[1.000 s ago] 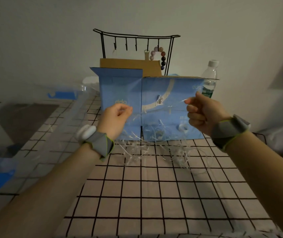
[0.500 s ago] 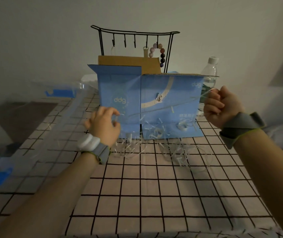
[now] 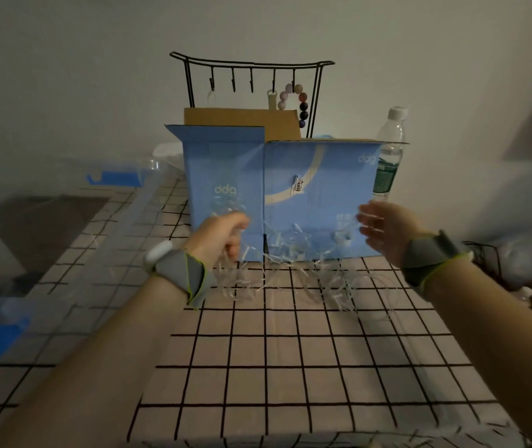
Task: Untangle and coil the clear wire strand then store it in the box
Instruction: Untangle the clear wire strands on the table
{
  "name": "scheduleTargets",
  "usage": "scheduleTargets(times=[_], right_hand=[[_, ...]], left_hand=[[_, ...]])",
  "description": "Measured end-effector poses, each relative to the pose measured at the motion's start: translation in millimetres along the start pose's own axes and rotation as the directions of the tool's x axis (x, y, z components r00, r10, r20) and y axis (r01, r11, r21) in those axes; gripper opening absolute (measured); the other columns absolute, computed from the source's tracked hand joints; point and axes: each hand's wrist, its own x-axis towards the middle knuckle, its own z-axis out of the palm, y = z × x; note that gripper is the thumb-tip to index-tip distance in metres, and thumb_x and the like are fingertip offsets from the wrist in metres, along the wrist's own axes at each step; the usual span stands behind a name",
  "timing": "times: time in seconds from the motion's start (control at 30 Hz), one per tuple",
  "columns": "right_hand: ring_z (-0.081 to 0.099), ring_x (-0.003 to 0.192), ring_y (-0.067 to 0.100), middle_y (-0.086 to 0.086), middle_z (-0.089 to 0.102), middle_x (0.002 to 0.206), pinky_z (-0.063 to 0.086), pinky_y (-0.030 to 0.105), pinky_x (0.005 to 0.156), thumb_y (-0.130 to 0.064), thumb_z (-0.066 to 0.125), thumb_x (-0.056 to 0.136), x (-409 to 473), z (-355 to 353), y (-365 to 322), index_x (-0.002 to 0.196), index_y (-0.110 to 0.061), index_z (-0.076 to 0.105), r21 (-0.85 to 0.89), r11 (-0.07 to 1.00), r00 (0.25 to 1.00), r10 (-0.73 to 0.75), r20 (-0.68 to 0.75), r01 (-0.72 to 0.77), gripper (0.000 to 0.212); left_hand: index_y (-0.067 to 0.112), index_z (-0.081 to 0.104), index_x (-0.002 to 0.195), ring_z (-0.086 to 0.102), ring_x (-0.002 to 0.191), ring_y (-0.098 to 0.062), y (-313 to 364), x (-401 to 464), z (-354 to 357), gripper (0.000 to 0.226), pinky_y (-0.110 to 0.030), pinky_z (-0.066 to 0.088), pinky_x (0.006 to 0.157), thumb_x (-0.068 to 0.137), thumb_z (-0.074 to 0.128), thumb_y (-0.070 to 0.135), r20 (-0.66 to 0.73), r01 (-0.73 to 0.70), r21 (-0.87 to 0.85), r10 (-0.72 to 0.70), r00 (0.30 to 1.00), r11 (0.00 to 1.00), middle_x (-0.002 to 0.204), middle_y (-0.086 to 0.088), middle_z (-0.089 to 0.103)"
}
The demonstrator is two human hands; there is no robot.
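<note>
1. The clear wire strand (image 3: 293,273) lies as a loose tangle of loops on the checked tablecloth (image 3: 290,367), between the two hands and just below them, at the foot of the blue box (image 3: 316,195).
2. Part of the strand rises in faint loops to the left hand (image 3: 222,237), whose fingers are curled around it in a loose grip.
3. The right hand (image 3: 384,231) is blurred; its fingers look spread and fairly straight, with thin strands near the fingertips, though whether they touch cannot be told.
4. The blue box stands upright just beyond both hands, its flaps raised.
5. Behind the box, past the hands, a black wire rack (image 3: 251,79) carries a string of beads (image 3: 297,101).
6. Beyond the right hand stands a plastic bottle (image 3: 389,153).
7. To the left of the left hand sits a clear storage bin (image 3: 64,221) with blue clips.
</note>
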Motion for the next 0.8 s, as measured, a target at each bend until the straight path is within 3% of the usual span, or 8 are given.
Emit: scheduleTargets(times=[0.03, 0.1, 0.23, 0.37, 0.5, 0.57, 0.67, 0.8], right_hand=[[0.054, 0.093, 0.022, 0.006, 0.063, 0.1, 0.042, 0.031, 0.083, -0.022, 0.048, 0.093, -4.5, 7.8, 1.7, 0.104, -0.008, 0.061, -0.142, 0.989, 0.999, -0.042, -0.028, 0.038, 0.022], [0.046, 0.119, 0.026, 0.012, 0.05, 0.13, 0.036, 0.032, 0.09, -0.019, 0.053, 0.091, -18.0, 25.3, 3.1, 0.125, -0.006, 0.051, -0.344, 0.919, 0.979, -0.203, 0.006, 0.193, 0.036], [0.036, 0.127, 0.014, 0.001, 0.041, 0.138, 0.033, 0.026, 0.096, -0.029, 0.061, 0.085, -52.9, 54.0, -1.9, 0.135, -0.019, 0.038, -0.388, 0.79, 0.869, -0.349, 0.352, 0.474, 0.057], [0.054, 0.11, 0.018, 0.005, 0.057, 0.119, 0.043, 0.034, 0.098, -0.023, 0.071, 0.076, -58.5, 72.5, -3.6, 0.136, -0.011, 0.034, -0.389, 0.752, 0.819, -0.342, 0.461, 0.533, 0.071], [0.056, 0.058, 0.017, 0.009, 0.057, 0.072, 0.05, 0.034, 0.067, -0.01, 0.062, 0.085, -54.3, 73.6, -4.6, 0.088, -0.001, 0.059, -0.392, 0.713, 0.795, -0.394, 0.461, 0.581, 0.01], [0.05, 0.046, 0.011, 0.005, 0.048, 0.063, 0.048, 0.029, 0.056, -0.009, 0.056, 0.089, -52.2, 70.1, -5.8, 0.083, 0.006, 0.058, -0.362, 0.761, 0.819, -0.373, 0.437, 0.539, 0.016], [0.041, 0.038, 0.009, 0.002, 0.037, 0.059, 0.05, 0.026, 0.051, -0.01, 0.05, 0.092, -53.4, 67.0, -9.0, 0.072, -0.008, 0.057, -0.281, 0.858, 0.867, -0.307, 0.392, 0.431, 0.021], [0.026, 0.039, 0.009, -0.008, 0.033, 0.045, 0.039, 0.019, 0.041, -0.007, 0.037, 0.095, -47.6, 55.5, -19.2, 0.067, -0.015, 0.049, -0.058, 0.946, 0.908, -0.287, 0.306, 0.318, 0.031]], left_hand=[[0.015, 0.043, 0.07, 0.029, 0.037, -0.009, 5.9, -4.7, 4.2, 0.019, -0.02, 0.026, 0.042, 0.089, 0.045, 0.014, 0.064, -0.002, -0.035, 0.004, 0.998, 0.999, 0.039, 0.007, 0.03], [0.014, 0.043, 0.078, 0.034, 0.044, -0.01, 15.5, -13.2, 11.5, 0.015, -0.021, 0.026, 0.045, 0.087, 0.036, 0.006, 0.185, -0.02, -0.092, 0.037, 0.982, 0.996, 0.043, 0.006, 0.036], [0.01, 0.045, 0.09, 0.042, 0.057, -0.013, 30.3, -33.1, 22.0, 0.017, -0.022, 0.035, 0.052, 0.083, 0.032, 0.003, 0.304, -0.126, -0.071, 0.142, 0.942, 0.989, 0.055, 0.002, 0.049], [0.004, 0.047, 0.115, 0.048, 0.074, -0.018, 36.0, -43.8, 24.8, 0.049, -0.028, 0.036, 0.061, 0.067, 0.04, 0.008, 0.371, -0.224, -0.07, 0.234, 0.898, 0.972, 0.08, -0.007, 0.056], [0.023, 0.055, 0.11, 0.057, 0.086, -0.016, 36.4, -43.9, 19.1, 0.05, -0.02, 0.043, 0.055, 0.064, 0.044, 0.008, 0.398, -0.287, 0.073, 0.236, 0.886, 0.955, 0.104, -0.002, 0.062], [0.026, 0.056, 0.109, 0.056, 0.08, -0.014, 34.2, -44.9, 19.6, 0.043, -0.017, 0.043, 0.053, 0.077, 0.049, -0.002, 0.378, -0.334, 0.153, 0.257, 0.889, 0.93, 0.109, 0.004, 0.063], [0.024, 0.047, 0.125, 0.05, 0.066, -0.016, 29.4, -43.1, 23.4, 0.053, -0.017, 0.044, 0.051, 0.083, 0.053, -0.008, 0.34, -0.447, 0.256, 0.353, 0.872, 0.857, 0.119, 0.004, 0.053], [0.022, 0.043, 0.127, 0.049, 0.06, -0.009, 19.5, -30.5, 18.0, 0.052, -0.014, 0.043, 0.059, 0.082, 0.061, 0.002, 0.277, -0.51, 0.439, 0.428, 0.86, 0.74, 0.097, 0.005, 0.051]])
